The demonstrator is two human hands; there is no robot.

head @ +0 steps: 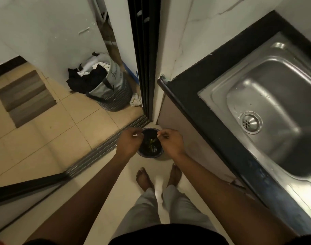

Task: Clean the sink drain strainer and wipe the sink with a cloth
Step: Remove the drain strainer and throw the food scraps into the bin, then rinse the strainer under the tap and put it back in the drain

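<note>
The steel sink [275,82] is set in a black counter at the right. A round metal drain strainer [250,122] with small holes sits in its drain. I stand away from the sink, over a small dark bin [151,149] on the floor with greenish scraps inside. My left hand [129,143] hovers over the bin's left rim with its fingers curled in. Over the right rim, my right hand [170,141] has its fingertips pinched. A pale sliver shows at those fingertips, too small to identify. No cloth is visible near the sink.
The black counter edge [195,110] runs diagonally on my right. A dark sliding-door frame [144,68] and its floor track [105,147] lie ahead and left. Beyond them stand a laundry basket [108,85] full of clothes and a striped mat [25,98]. My bare feet [158,177] are just behind the bin.
</note>
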